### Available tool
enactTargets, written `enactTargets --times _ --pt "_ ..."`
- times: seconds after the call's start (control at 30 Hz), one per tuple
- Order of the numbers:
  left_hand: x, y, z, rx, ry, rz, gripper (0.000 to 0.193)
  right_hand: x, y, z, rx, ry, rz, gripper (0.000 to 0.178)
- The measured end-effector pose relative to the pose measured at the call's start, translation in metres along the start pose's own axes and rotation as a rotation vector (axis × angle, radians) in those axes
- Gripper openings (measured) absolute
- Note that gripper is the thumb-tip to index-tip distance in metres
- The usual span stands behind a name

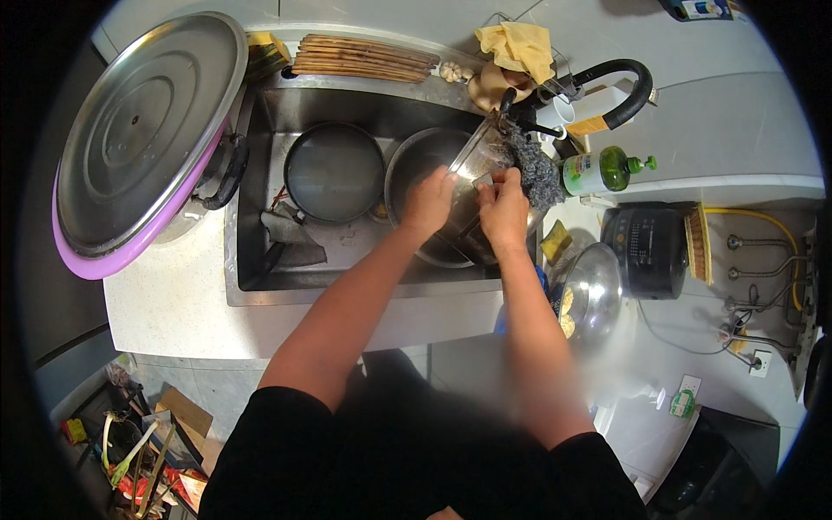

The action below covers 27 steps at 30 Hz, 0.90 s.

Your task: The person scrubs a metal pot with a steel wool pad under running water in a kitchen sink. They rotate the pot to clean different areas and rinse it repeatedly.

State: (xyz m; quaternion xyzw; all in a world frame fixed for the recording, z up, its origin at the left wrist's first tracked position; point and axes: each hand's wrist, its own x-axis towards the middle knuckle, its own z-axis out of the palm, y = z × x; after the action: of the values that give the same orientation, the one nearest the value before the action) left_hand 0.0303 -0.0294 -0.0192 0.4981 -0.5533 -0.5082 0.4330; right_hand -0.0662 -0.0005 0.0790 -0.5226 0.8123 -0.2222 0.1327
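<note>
Left hand (429, 206): fingers close together over the near-left side of a steel vessel (472, 160); the thumb's grip is hidden, so cannot tell whether it clamps. Right hand (504, 208): fingers bent, thumb and fingertips pinching a small flat piece (483, 180) against the metal; material unclear.

Vessel sits tilted over the right part of the sink (373, 296), beside the black faucet (624, 74), overlapping a round metal bowl (423, 146) below.

Judged step: rubbing the steel surface. Method: brace with the left hand, as wet metal would likely slip; press the piece flat, short overlapping strokes, even force into corners. Hold the tilt inward so drips land in the basin. Avoid knocking the bowl.

Further out: round dark pan (334, 172) holding cloudy liquid, left in the sink; shaggy grey rag (537, 173) right of the vessel; green pump bottle (614, 167) beyond it, within easy reach. Far left, large steel lid (130, 165) over a purple-rimmed basin (87, 265). Right, black rice cooker (640, 251).
</note>
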Motion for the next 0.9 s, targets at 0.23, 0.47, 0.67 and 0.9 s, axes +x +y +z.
enactTargets --times 0.23,0.47,0.67,0.9 --pt "0.000 0.002 0.000 0.030 -0.023 -0.004 0.033 0.009 -0.002 0.002 -0.113 -0.016 -0.112 0.025" --pt "0.000 0.004 -0.004 0.040 -0.059 -0.049 0.039 0.003 -0.006 -0.004 -0.150 -0.020 -0.102 0.024" --pt "-0.001 0.002 -0.003 0.097 -0.051 -0.033 0.042 0.005 -0.005 -0.003 -0.093 -0.029 -0.100 0.025" --pt "-0.003 0.005 -0.003 0.081 -0.046 -0.056 0.044 0.008 -0.008 -0.004 -0.186 -0.034 -0.130 0.024"
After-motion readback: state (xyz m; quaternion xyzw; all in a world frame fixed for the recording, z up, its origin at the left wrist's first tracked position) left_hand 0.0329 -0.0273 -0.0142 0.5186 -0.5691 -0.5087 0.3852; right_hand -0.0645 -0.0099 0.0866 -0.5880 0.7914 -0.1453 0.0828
